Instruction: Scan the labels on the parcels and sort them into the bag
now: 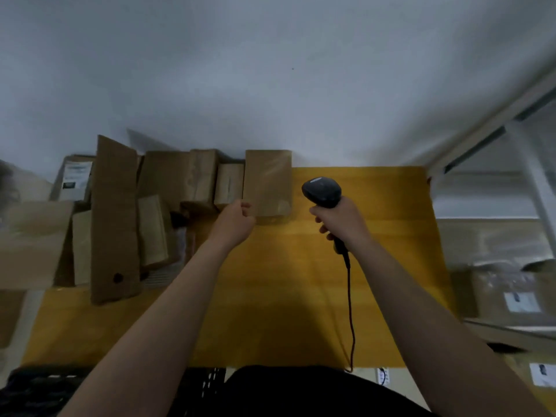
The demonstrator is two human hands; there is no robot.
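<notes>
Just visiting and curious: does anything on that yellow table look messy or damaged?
The parcels at the left lie jumbled, overlapping at different angles. The long brown parcel has a dark round spot near its close end, possibly a hole; too blurred to tell. Nothing looks spilled.

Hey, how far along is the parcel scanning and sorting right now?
Done: at least one labelled parcel shows through the clear bag on the right. In hand: the right hand grips the scanner; the left hand is at the edge of an upright brown parcel, grip unclear. Left: a pile of brown parcels on the table's left side.
</notes>
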